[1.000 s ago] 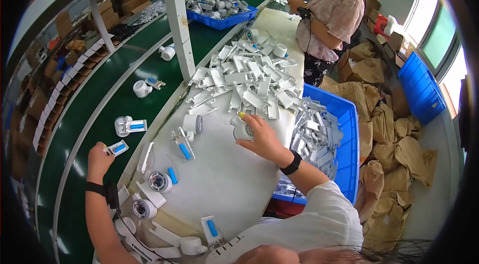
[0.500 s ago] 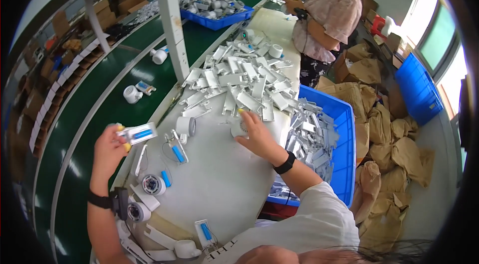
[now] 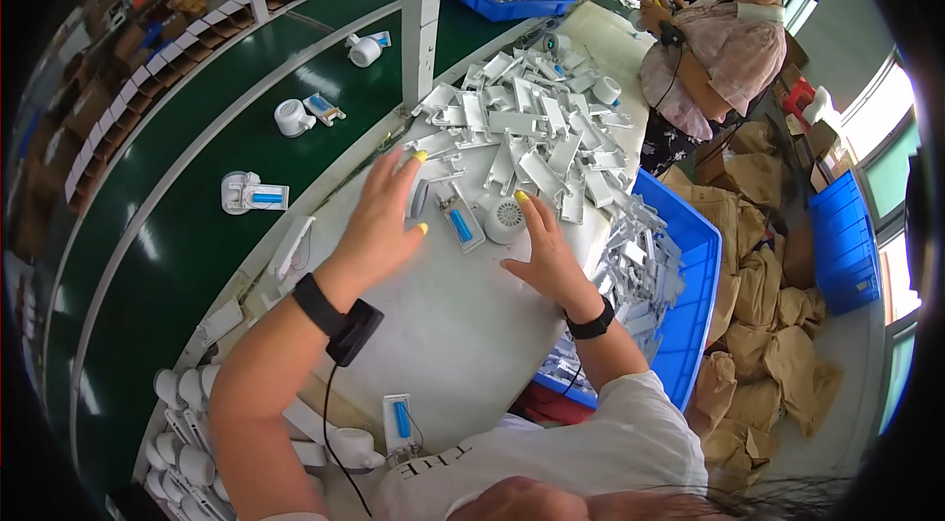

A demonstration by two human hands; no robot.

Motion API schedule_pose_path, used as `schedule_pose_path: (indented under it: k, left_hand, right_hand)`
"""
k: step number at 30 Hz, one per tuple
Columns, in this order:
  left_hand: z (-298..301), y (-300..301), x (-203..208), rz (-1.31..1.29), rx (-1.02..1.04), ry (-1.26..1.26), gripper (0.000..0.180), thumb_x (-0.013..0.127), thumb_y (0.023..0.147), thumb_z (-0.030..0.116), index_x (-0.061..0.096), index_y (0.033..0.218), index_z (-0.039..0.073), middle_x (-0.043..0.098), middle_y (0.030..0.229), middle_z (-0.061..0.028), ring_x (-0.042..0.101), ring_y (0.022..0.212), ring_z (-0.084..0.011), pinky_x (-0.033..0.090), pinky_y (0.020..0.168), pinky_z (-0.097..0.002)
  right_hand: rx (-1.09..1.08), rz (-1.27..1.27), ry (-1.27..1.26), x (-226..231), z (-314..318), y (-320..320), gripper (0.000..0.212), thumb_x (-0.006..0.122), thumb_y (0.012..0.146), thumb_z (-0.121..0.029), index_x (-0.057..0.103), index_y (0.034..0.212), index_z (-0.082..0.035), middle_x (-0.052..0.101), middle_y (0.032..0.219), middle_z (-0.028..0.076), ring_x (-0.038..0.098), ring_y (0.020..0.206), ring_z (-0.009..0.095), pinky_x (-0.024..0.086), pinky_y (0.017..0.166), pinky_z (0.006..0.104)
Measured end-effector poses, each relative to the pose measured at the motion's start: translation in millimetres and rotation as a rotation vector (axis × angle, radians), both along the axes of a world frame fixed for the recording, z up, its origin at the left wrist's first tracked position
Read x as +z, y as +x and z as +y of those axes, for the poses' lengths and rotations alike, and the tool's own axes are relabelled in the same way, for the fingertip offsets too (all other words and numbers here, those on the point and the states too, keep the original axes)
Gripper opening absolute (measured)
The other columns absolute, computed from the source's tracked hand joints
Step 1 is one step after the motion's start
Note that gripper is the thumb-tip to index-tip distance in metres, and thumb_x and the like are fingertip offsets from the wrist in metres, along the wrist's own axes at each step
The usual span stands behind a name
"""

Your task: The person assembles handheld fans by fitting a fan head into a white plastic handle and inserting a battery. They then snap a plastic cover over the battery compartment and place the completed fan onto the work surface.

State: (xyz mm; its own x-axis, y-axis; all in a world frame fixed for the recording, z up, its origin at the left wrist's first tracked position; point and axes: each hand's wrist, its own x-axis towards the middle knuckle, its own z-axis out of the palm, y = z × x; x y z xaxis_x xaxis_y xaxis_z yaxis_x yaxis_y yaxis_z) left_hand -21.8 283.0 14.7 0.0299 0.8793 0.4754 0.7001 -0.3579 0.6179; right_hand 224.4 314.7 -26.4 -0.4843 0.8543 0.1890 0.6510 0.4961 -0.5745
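My left hand [image 3: 374, 221] reaches over the worktable with fingers spread, yellow covers on its tips. Between its forefinger and thumb shows part of a round white housing [image 3: 418, 198]; I see no firm grip on it. Beside that lies a white tray with a blue battery cell [image 3: 459, 223]. My right hand [image 3: 553, 250] is also open, its forefinger at the edge of a round white housing with a perforated face [image 3: 505, 219]. A heap of white plastic covers [image 3: 536, 122] lies just beyond both hands.
A green conveyor [image 3: 197, 186] on the left carries a white housing with a battery tray [image 3: 254, 194] and other sets. A blue bin [image 3: 704, 255] of parts stands at the right. A post [image 3: 423, 19] rises beyond the table; a co-worker [image 3: 714, 58] stands at the far right.
My left hand no longer holds the battery tray and has moved right, over the table. Another housing and tray now sit on the conveyor. The view has shifted; my right hand stays by its housing.
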Motion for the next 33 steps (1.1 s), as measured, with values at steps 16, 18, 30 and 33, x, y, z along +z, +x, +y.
schedule_pose_path:
  k: [16,18,30,33]
  left_hand:
    - [-49,-201,-34,0.798,0.494,-0.24,0.062,0.061,0.064,-0.003,0.042,0.122,0.009,0.033,0.132,-0.0127,0.028,0.124,-0.0385,0.037,0.091,-0.0482]
    - [-48,-197,-30,0.737,0.533,-0.261,0.065,0.063,0.063,-0.003,0.042,0.123,0.009,0.03,0.134,-0.0123,0.026,0.126,-0.0382,0.035,0.093,-0.049]
    - [-44,-220,-49,0.437,0.556,-0.299,0.042,0.061,0.065,-0.004,0.055,0.104,0.008,0.038,0.13,-0.0172,0.042,0.114,-0.0365,0.039,0.093,-0.0389]
    - [-46,-236,-60,0.443,0.531,-0.192,0.036,0.059,0.065,-0.005,0.056,0.1,0.003,0.045,0.124,-0.0173,0.045,0.111,-0.0345,0.039,0.093,-0.0368]
  right_hand:
    - [0.465,-0.458,0.372,7,50,-38,0.056,0.066,0.07,-0.04,0.047,0.12,-0.026,0.04,0.128,0.008,0.043,0.115,0.029,0.039,0.088,0.0448]
    - [0.522,-0.464,0.424,4,58,-35,0.05,0.065,0.071,-0.037,0.05,0.117,-0.027,0.044,0.123,0.007,0.046,0.109,0.027,0.042,0.084,0.0417]
    - [0.5,-0.452,0.591,-12,61,-47,0.018,0.056,0.074,-0.015,0.055,0.091,-0.015,0.054,0.091,0.001,0.052,0.089,0.022,0.043,0.071,0.0358]
    - [0.337,-0.464,0.533,-1,68,-47,0.024,0.058,0.073,-0.017,0.057,0.096,-0.011,0.055,0.104,0.005,0.048,0.105,0.026,0.038,0.087,0.0392]
